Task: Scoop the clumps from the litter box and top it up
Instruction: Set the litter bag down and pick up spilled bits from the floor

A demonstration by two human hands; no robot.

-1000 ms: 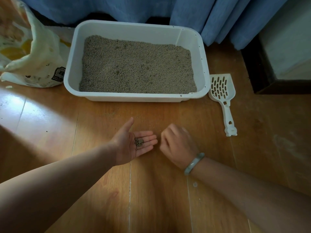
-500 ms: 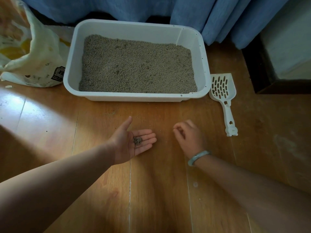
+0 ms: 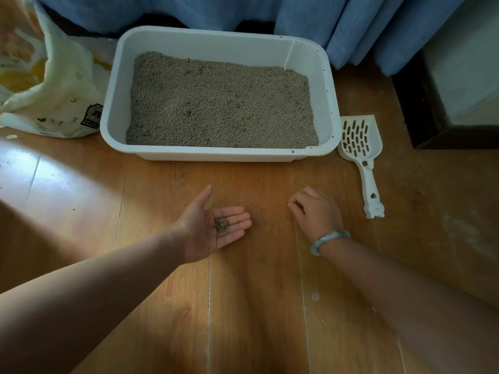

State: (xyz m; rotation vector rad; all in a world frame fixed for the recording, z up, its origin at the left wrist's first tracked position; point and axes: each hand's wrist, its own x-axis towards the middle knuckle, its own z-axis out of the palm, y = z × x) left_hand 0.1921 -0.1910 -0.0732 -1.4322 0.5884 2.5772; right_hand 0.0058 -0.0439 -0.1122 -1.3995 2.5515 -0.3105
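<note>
A white litter box (image 3: 113, 109) filled with grey-beige litter (image 3: 221, 103) stands on the wooden floor. My left hand (image 3: 208, 228) lies palm up in front of the box, fingers straight, with a small heap of litter grains (image 3: 222, 225) on the palm. My right hand (image 3: 316, 210), with a pale green bangle on its wrist, is knuckles up on the floor to the right, fingertips bent down to the boards; what they touch is hidden. A white slotted scoop (image 3: 360, 147) lies right of the box, handle toward me. A few loose grains (image 3: 266, 211) dot the floor between my hands.
An open litter bag (image 3: 54, 98) slumps at the left of the box. Blue curtains (image 3: 351, 25) hang behind it. A dark-based cabinet (image 3: 442, 109) stands at the far right. Wooden floor (image 3: 256, 306) spreads toward me.
My right hand has slid to the right, away from my left hand and toward the scoop's handle. My left hand stays palm up with the grains.
</note>
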